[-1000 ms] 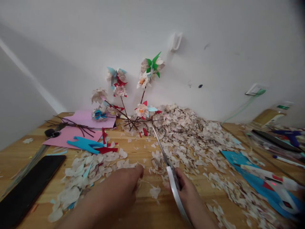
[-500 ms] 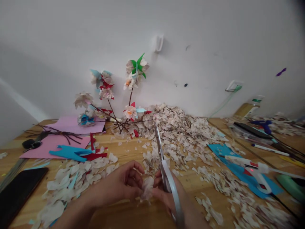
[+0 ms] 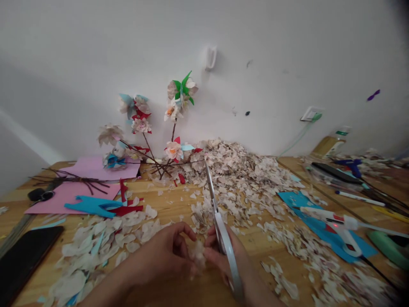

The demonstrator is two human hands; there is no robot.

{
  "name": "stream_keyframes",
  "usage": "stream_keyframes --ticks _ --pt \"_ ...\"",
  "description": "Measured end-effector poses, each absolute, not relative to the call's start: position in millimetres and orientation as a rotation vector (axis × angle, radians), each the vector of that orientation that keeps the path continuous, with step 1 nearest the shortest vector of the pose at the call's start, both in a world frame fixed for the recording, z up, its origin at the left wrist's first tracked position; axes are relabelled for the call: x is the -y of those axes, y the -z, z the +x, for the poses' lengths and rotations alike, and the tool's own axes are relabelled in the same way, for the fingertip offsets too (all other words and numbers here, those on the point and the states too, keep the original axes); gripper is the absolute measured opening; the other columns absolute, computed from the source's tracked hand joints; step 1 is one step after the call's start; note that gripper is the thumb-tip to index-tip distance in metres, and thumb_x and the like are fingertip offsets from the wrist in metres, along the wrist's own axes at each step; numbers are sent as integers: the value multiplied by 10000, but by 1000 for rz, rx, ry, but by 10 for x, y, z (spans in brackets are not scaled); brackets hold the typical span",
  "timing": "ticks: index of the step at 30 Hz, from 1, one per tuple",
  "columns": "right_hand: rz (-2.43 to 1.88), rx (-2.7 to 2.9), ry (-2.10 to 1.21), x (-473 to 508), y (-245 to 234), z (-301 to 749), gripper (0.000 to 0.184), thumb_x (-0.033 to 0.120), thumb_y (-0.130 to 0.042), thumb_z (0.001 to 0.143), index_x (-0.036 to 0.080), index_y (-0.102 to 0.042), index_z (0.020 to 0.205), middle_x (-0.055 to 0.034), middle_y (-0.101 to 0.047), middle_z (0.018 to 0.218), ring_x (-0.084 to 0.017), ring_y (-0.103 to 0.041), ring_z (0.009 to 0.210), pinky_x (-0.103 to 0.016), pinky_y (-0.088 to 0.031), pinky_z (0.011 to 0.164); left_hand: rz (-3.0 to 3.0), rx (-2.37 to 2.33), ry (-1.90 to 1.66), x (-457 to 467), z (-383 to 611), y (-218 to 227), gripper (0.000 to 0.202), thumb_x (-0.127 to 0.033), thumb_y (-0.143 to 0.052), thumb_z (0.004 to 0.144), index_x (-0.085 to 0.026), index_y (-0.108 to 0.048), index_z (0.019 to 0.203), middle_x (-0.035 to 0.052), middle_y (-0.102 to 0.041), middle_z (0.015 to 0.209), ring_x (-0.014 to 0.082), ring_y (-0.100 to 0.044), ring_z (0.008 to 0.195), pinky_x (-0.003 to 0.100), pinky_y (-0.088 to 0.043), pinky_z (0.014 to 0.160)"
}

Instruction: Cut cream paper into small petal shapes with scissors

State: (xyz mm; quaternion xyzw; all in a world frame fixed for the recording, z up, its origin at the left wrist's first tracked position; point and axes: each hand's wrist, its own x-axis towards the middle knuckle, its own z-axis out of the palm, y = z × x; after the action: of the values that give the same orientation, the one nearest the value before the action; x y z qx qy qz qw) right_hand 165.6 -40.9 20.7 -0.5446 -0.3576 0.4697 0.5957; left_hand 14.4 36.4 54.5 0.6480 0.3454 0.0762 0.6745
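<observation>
Head view, inspection of the work area: your left hand (image 3: 162,256) and right hand (image 3: 223,260) are held close together at the near edge of the light wooden tabletop (image 3: 174,209). Your right hand is closed around the grey-handled steel scissors (image 3: 211,192), blades pointing far. Your left hand is curled inward, fingers partly closed; whether it is pinching anything cannot be confirmed from this angle. A small pale crumpled paper scrap (image 3: 198,254) sits between your hands, partly hidden by your fingers and right against the scissors.

Handling assessment: the scrap appears very light, thin and soft, so it is likely to tear, crease or drift. Take it by its edge with your fingertips and use only light pressure.

Surroundings: a large heap of pale paper scraps (image 3: 236,179) lies just far of your hands, with a smaller drift of pale paper petals (image 3: 99,243) to the left. Paper flowers on brown twigs (image 3: 174,149) stand at the far wall. A pink paper sheet (image 3: 73,196) lies far left, a black smartphone (image 3: 25,264) near left, and a white hot-glue gun (image 3: 338,226) right, on a blue paper sheet (image 3: 306,204).
</observation>
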Motion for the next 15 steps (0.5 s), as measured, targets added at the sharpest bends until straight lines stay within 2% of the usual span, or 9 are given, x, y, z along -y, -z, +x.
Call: stream_keyframes --ticks 4,7,9,12,15 --pt "-1258 823 -1078 408 -196 1670 333 244 -728 538 223 -501 780 69 -572 604 -125 -521 543 -251 -435 556 1450 -758 -163 -344 167 -537 400 -128 -682 553 -189 -523 916 -100 -546 526 98 -488 509 225 -297 490" --pt "-1290 840 -1097 430 -168 1693 303 277 -720 629 224 -510 840 39 -615 715 -153 -581 660 -268 -452 630 1406 -729 -178 -351 164 -545 373 -132 -661 575 -177 -548 927 -83 -572 569 97 -512 543 231 -327 532" --pt "-1248 860 -1136 442 -127 1702 274 310 -702 689 235 -516 877 29 -633 771 -159 -603 705 -262 -452 645 1380 -742 -201 -363 157 -546 431 -133 -669 570 -176 -535 977 -80 -593 573 104 -535 558 239 -345 555" --pt "-1193 885 -1157 443 -55 1697 321 327 -718 671 253 -521 914 17 -663 799 -176 -626 716 -260 -466 610 1339 -756 -229 -382 157 -537 582 -130 -687 549 -194 -469 1086 -83 -627 573 129 -585 576 260 -377 587" --pt "-1283 895 -1099 427 -37 1680 359 289 -727 621 248 -520 912 1 -674 815 -198 -639 742 -291 -489 634 1317 -746 -253 -388 174 -511 648 -118 -689 544 -214 -431 1131 -77 -640 604 150 -620 611 278 -399 606"
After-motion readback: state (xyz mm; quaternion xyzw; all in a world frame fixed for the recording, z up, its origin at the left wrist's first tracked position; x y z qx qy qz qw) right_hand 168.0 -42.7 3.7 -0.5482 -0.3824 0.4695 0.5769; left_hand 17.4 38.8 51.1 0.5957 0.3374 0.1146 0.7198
